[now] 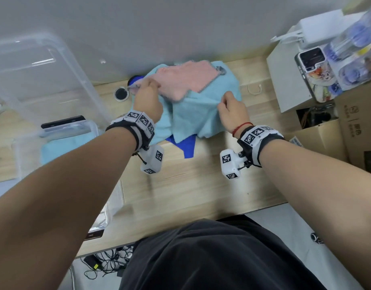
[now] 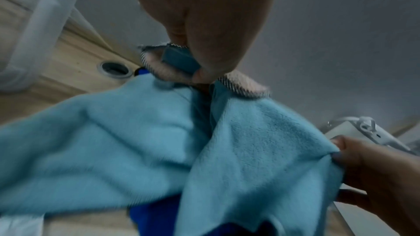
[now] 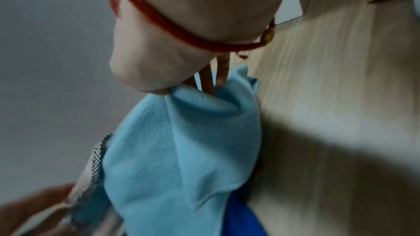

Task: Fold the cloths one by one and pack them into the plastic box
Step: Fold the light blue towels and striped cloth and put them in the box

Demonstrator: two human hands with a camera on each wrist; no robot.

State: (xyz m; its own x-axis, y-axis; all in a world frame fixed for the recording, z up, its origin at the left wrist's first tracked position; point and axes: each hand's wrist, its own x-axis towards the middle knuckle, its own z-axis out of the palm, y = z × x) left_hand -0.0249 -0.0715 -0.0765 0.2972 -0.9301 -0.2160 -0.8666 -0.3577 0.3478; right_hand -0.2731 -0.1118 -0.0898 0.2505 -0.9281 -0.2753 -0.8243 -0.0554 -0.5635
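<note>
1. The bench (image 1: 201, 185) runs from the grey wall (image 1: 180, 28) at the far side to its near edge just in front of the person's lap; the stretch between the cloths and that near edge is bare wood.
2. On the left the plastic box (image 1: 23, 155) sits at the bench's left edge, with a folded light blue cloth (image 1: 61, 149) already lying inside it. A clear lid (image 1: 44, 65) leans up behind the box against the wall.
3. On the right a white box (image 1: 289, 80) and an open cardboard box (image 1: 327, 130) crowd the bench, close to the cloth pile on that side.
4. A cable hole (image 1: 122, 93) lies in the bench just left of the pile, near the wall.
5. The pile is at the far middle of the bench: a pink cloth (image 1: 186, 80) lies on top of a light blue cloth (image 1: 201, 114), and a dark blue cloth (image 1: 186, 145) pokes out from under it toward the near side.
6. The left hand (image 1: 148, 97) pinches the left corner of the pink cloth at its striped hem, fingers curled closed around it.
7. The right hand (image 1: 232, 110) grips a bunched fold of the light blue cloth at the right side of the pile, lifting it into a ridge.
8. Both hands are above the pile, well apart from each other, with the cloth spanning between them.
</note>
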